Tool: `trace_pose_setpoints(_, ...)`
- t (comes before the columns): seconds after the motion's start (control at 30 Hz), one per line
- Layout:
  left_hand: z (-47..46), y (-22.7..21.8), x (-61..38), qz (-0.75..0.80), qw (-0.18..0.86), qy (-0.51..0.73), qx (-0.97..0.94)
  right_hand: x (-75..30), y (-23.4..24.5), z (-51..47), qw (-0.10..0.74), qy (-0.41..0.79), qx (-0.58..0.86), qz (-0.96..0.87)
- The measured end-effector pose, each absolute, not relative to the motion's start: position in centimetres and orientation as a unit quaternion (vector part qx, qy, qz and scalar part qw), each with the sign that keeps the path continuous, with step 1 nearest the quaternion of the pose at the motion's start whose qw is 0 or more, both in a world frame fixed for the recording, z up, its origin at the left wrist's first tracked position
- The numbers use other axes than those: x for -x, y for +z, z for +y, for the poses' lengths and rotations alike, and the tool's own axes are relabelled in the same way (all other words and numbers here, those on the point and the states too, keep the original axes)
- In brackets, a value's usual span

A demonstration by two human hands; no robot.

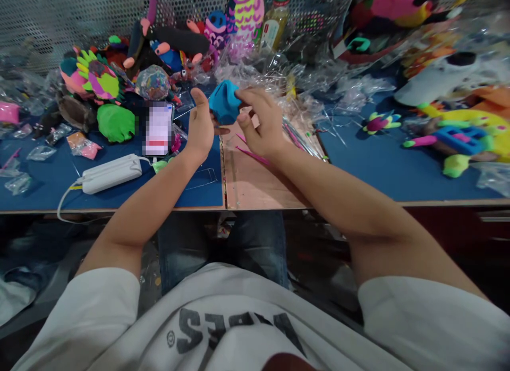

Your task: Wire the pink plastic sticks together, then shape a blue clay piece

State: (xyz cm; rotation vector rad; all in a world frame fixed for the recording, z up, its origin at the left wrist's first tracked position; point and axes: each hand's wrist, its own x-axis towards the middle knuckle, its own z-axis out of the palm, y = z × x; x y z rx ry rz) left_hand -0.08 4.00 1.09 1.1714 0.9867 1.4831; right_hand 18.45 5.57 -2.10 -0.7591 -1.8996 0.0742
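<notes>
A blue piece of soft modelling clay (225,101), hollow and folded at its top, is held up between my two hands over the worktable. My left hand (200,125) supports it from the left, thumb raised and the other fingers partly hidden behind and beneath it. Against its right edge, the bent fingers of my right hand (261,118) grip the clay, the thumb just below. Under my right hand lie thin pink sticks (253,156) on a bare wooden board (255,187).
A phone (158,127) stands left of my hands, near a white power strip (112,173) with a cable. Colourful clay figures, such as a green one (116,122), crowd the back left. Clear plastic wrappers (255,73) and a bottle (275,23) are behind; more figures (462,137) lie right.
</notes>
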Motion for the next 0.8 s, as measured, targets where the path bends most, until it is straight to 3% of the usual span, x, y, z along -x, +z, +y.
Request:
trace_pose_setpoints(0.17,4.0,2.4,0.6,0.402,0.568,0.603,-0.39,-17.6,-3.0,5.9,0.452,0.002,0.269,-0.851)
trace_pose_setpoints(0.37,3.4,3.8,0.5,0.431,0.548,0.599,-0.395,-16.9,-3.3,5.4,0.38,-0.044,0.165,-0.909)
trace_pose_setpoints(0.57,3.4,3.7,0.8,0.389,0.554,0.635,-0.372,-16.9,-3.4,5.3,0.462,-0.069,0.121,-0.876)
trace_pose_setpoints(0.73,3.2,4.3,0.7,0.423,0.52,0.646,-0.366,-17.5,-4.0,5.8,0.485,-0.056,0.139,-0.862)
trace_pose_setpoints(0.8,2.7,4.9,0.3,0.433,0.55,0.631,-0.336,-17.7,-4.3,6.0,0.495,-0.042,0.144,-0.856)
